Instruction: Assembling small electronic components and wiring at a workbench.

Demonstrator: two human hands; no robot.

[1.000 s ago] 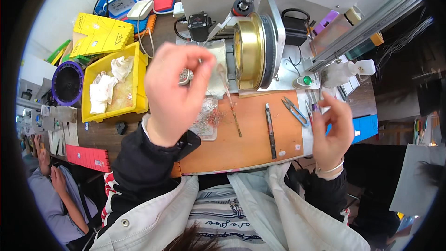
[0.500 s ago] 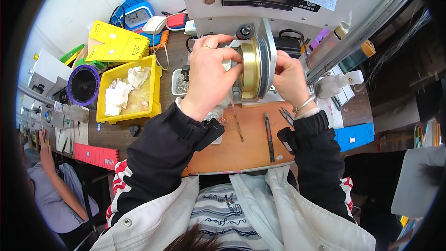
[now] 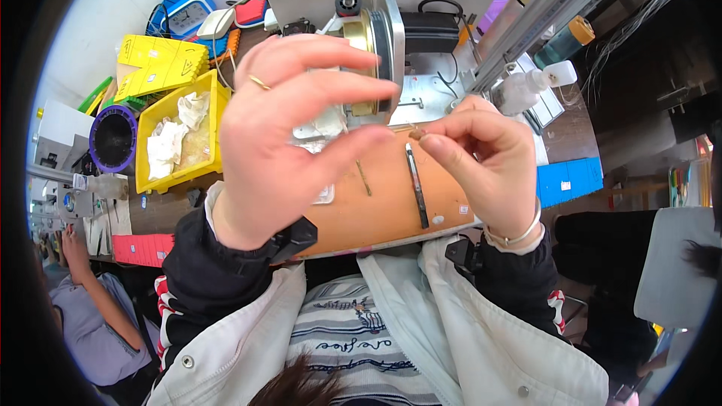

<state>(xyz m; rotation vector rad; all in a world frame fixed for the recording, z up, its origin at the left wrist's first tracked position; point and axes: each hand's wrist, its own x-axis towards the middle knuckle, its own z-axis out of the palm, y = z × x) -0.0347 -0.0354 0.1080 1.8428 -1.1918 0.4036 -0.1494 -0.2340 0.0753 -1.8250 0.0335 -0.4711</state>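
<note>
While the left hand [image 3: 289, 131] hovers over the left part of the mat [image 3: 383, 218], its fingers are loosely spread and its thumb is well apart from them; it is blurred, and nothing can be made out in its grasp; a gold ring [image 3: 259, 83] circles one finger. The right hand [image 3: 492, 162] is pinched together at thumb and forefinger, its other fingers curled; at its tips is a small brownish bit [image 3: 417, 134], too small to name, held above the far edge of the orange-brown mat; a pale bracelet [image 3: 515, 241] circles that wrist.

Beyond the hands stands a gold and dark spool [image 3: 383, 43], partly hidden behind the left fingers; a black box [image 3: 429, 32] sits to its right. On the mat, between the hands, lie a thin brownish stick [image 3: 364, 177] and a dark pen-like tool [image 3: 417, 188].

To the left on the wooden bench [image 3: 162, 214], a yellow tray [image 3: 143, 162] holds crumpled white cloths [image 3: 165, 148]; a purple-rimmed tub [image 3: 133, 135] is just beside it; to the right are a clear bottle [image 3: 519, 94] and a blue strip [image 3: 575, 180]; at far left sits another person [image 3: 105, 316].
</note>
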